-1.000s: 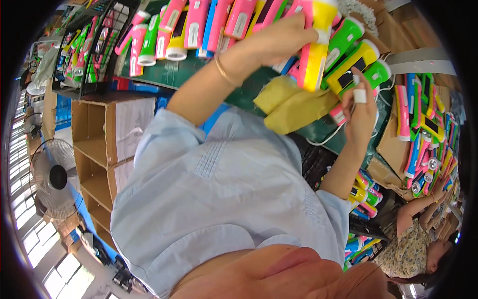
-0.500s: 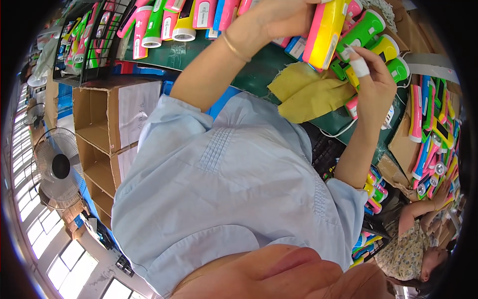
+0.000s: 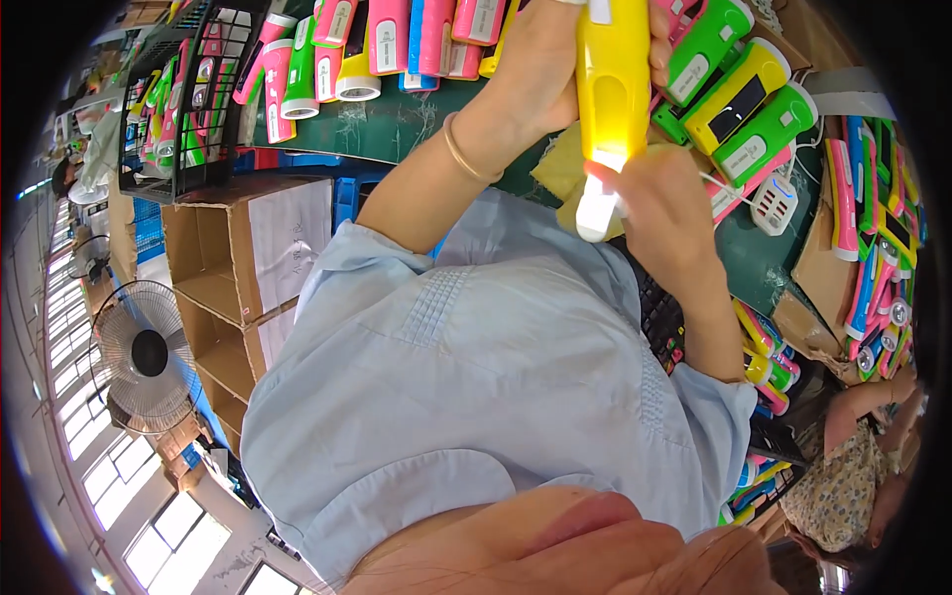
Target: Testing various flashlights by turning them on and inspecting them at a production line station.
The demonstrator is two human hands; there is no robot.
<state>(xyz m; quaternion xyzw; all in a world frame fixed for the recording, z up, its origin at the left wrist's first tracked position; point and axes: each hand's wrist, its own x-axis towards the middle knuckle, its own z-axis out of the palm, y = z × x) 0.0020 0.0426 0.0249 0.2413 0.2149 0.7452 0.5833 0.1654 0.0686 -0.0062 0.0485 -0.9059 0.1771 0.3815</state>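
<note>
Left hand [image 3: 545,74] is wrapped firmly round a yellow torch [image 3: 613,89], likely steadying it so the right hand [image 3: 666,203] can reach its near end; can't tell whether those fingers pinch anything. Torch sits between both hands, cloth [image 3: 558,177] partly behind it, charger [image 3: 773,203] to its right. Body's glossy, long, glowing white near that end.

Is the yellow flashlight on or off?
On, it looks like: the yellow flashlight glows brightly at its lower end, near the right hand.
</note>
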